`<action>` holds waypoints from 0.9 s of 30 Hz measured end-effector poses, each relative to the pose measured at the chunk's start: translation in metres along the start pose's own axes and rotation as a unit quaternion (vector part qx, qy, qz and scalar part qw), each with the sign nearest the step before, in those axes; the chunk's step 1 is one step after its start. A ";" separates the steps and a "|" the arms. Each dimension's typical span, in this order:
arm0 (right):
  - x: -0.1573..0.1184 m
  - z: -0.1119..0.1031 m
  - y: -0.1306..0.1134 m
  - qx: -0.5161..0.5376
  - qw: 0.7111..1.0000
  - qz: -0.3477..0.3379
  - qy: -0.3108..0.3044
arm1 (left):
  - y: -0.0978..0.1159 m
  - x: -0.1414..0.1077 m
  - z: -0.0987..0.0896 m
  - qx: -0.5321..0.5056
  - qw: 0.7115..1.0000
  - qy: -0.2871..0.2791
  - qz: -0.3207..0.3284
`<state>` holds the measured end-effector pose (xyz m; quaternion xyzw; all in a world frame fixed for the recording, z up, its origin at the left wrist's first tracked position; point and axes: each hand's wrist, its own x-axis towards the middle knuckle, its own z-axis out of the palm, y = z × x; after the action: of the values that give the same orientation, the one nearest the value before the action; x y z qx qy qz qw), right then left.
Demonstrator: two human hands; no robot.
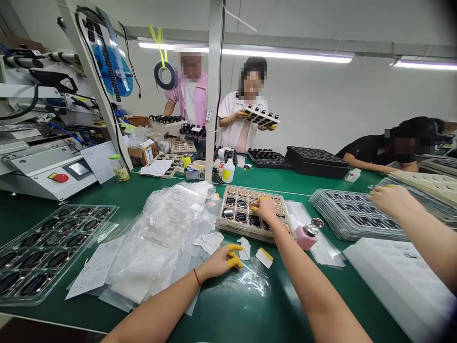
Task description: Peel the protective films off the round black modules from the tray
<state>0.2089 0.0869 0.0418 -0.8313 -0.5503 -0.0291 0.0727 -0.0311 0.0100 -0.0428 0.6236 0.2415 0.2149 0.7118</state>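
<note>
My left hand (223,259), with yellow finger cots on its fingertips, is low over the green table by a piece of clear plastic film (255,278). Its fingers are apart and nothing shows between them. My right hand (267,209) reaches into a beige compartment tray (233,231) of round, dark-faced parts with gold or silver rims. Its cot-covered fingers curl down together among the gold-rimmed parts (280,212); what they grip is hidden. Beside the tray lie a crumpled white wipe (209,242) and a small white-and-yellow piece (264,257).
A pink pump bottle (307,233) stands right of the tray. Clear trays (342,228) are stacked farther right, where a co-worker's hand (396,200) reaches in. Plastic bags (150,252) and a filled clear tray (53,247) lie left. Other people work across the table.
</note>
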 end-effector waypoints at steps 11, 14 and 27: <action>-0.136 -0.008 -0.028 0.315 0.909 -0.272 0.031 | 0.024 -0.011 0.002 -0.127 0.991 0.014 0.031; -0.167 0.012 -0.028 0.364 0.873 -0.322 -0.035 | 0.024 -0.010 0.002 -0.128 0.991 0.003 0.036; -0.179 0.033 -0.017 0.432 0.884 -0.155 -0.089 | 0.015 -0.013 0.019 0.001 0.999 -0.013 0.043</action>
<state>0.1215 -0.0646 -0.0122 -0.6209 -0.6343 0.2745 0.3699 -0.0298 -0.0104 -0.0246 0.6369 0.2057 0.2372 0.7041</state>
